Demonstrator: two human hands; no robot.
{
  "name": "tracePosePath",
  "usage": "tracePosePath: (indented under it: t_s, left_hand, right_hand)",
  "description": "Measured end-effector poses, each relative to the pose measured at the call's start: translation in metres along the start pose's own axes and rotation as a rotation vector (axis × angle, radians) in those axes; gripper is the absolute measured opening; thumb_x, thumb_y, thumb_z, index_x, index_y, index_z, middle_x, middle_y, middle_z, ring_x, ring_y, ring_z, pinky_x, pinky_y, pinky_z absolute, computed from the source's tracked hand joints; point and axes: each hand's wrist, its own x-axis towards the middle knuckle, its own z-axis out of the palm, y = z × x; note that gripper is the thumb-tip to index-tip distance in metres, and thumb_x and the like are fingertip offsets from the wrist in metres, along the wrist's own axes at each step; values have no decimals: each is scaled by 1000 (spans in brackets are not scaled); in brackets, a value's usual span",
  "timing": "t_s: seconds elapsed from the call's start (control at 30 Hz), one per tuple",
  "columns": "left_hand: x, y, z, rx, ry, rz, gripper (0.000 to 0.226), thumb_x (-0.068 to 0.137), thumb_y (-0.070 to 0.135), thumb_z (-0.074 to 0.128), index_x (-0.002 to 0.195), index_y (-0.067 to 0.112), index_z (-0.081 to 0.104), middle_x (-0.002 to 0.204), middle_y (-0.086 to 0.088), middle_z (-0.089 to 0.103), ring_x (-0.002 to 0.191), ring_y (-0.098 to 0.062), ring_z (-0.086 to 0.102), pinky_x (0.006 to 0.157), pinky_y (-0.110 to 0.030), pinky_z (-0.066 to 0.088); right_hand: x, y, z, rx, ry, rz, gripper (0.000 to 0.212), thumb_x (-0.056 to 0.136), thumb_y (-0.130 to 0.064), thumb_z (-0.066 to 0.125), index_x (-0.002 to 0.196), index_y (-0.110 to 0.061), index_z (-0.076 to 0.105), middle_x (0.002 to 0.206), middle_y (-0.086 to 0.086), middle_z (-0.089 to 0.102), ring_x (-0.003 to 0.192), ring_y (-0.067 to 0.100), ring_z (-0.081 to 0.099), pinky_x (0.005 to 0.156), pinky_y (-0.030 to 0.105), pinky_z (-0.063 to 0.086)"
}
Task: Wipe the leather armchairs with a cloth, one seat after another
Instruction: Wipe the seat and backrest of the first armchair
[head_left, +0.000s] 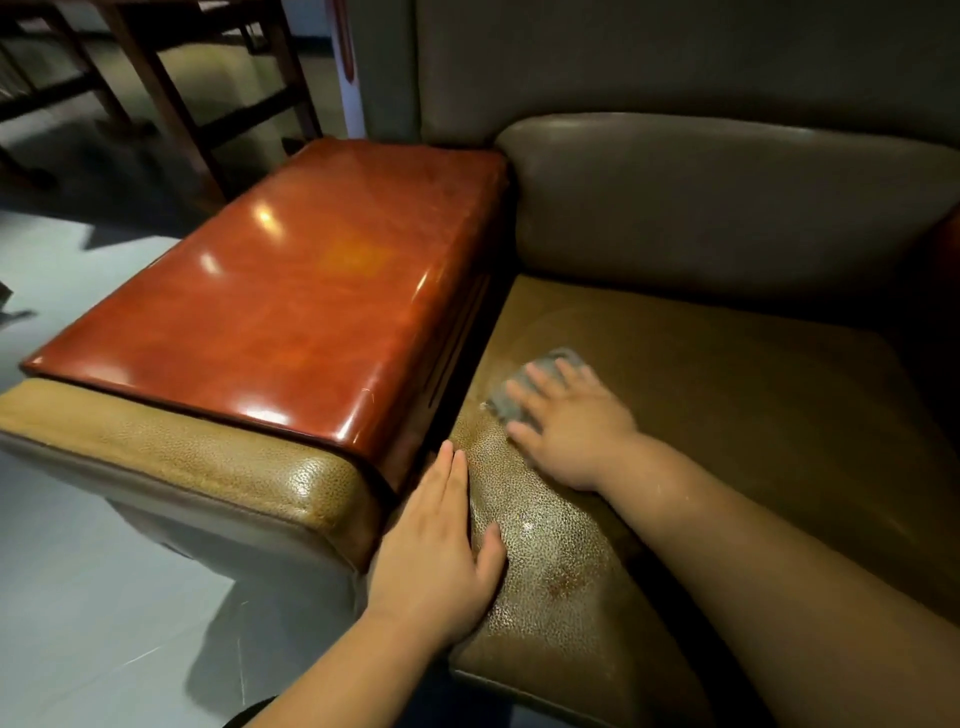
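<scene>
- Head view looks down on one armchair: our right hand (566, 426) lies flat, fingers spread, on a small grey cloth (524, 387) near the left side of the seat cushion (727, 415). The grip is open; the palm and straight fingers press the cloth down, not pinching it, which we judge spreads the pressure for wiping.
- The cloth shows only past the fingertips; the rest is hidden under the hand, and its edge is blurred.
- Our left hand (441, 535) rests open, fingers straight and together, on the front left corner of the cushion, just beside the gap at the armrest. We read it as a brace that carries our lean while the other arm reaches in.
- The armrest (208, 457) is padded leather at the front, capped by a glossy red-brown wooden top (291, 306).
- The backrest (727, 208) stands behind, well apart from both hands.
- Faint arcs show on the cushion near the cloth, so we judge this seat partly wiped, its right side remaining.
</scene>
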Motion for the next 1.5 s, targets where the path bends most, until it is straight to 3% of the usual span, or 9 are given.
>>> tracePosePath:
  t_s: [0.13, 0.37, 0.57, 0.77, 0.93, 1.03, 1.27, 1.4, 1.5]
  left_hand:
    - [1, 1, 2, 40, 15, -2, 89, 93, 60, 28, 167, 10, 24, 176, -6, 14, 158, -16, 24, 121, -17, 5]
    - [2, 2, 5, 67, 21, 6, 93, 92, 63, 16, 169, 13, 6, 177, -3, -4, 161, -15, 10, 116, -13, -13]
    - [0, 4, 5, 72, -6, -42, 89, 93, 56, 39, 160, -2, 34, 169, -19, 30, 151, -27, 41, 121, -30, 21]
    - [-2, 7, 4, 122, 29, -64, 86, 91, 54, 43, 155, -3, 43, 164, -19, 40, 139, -28, 54, 112, -28, 36]
    - [0, 3, 7, 111, 46, -48, 87, 91, 53, 41, 155, -6, 42, 163, -23, 39, 144, -32, 50, 117, -32, 31]
    - [0, 2, 11, 113, 74, -39, 88, 91, 53, 41, 155, -7, 42, 163, -24, 39, 144, -32, 51, 116, -33, 34]
    - [-1, 0, 11, 35, 78, -7, 88, 92, 59, 30, 165, 9, 29, 174, -10, 20, 152, -25, 36, 121, -32, 31]
    - [-3, -5, 13, 37, 77, 34, 85, 90, 58, 37, 161, 12, 40, 171, -11, 29, 153, -26, 38, 119, -31, 29]
    - [-4, -10, 15, 39, 109, 87, 81, 90, 55, 44, 158, 11, 46, 168, -12, 36, 152, -28, 39, 121, -36, 33]
  right_hand:
    - [-21, -3, -6, 19, -54, -313, 64, 103, -58, 10, 164, -41, 14, 174, -7, 3, 160, 22, -2, 126, 39, -7]
    - [76, 23, -20, 2, -106, 129, 61, 108, -54, 18, 166, -33, 10, 174, 5, -1, 159, 36, -3, 128, 48, -3]
    - [29, -25, 3, -37, -28, -534, 64, 101, -52, 18, 147, -21, 51, 155, 8, 46, 151, 33, 30, 127, 47, 17]
    - [105, 4, -19, -5, -99, 7, 62, 109, -50, 22, 165, -23, 16, 174, 10, 3, 159, 36, 1, 128, 49, 2]
    - [45, -39, 0, -60, -9, -420, 76, 95, -51, 10, 129, -8, 63, 135, 21, 57, 137, 42, 43, 126, 50, 14]
    - [-5, -15, 2, -55, -105, -583, 75, 96, -58, 10, 161, -28, 34, 170, 4, 24, 159, 27, 13, 130, 44, 7]
    - [-26, 55, -2, 46, 0, 7, 65, 102, -59, 14, 164, -40, 14, 174, -1, 2, 160, 26, -4, 126, 40, -7]
    - [-91, -31, 23, 69, 51, -293, 69, 97, -58, 15, 161, -36, 30, 172, 1, 17, 159, 30, 8, 126, 48, -4]
    - [-111, -8, 21, 36, -18, -273, 67, 97, -62, 8, 162, -44, 10, 173, -11, -3, 159, 18, -10, 126, 42, -9]
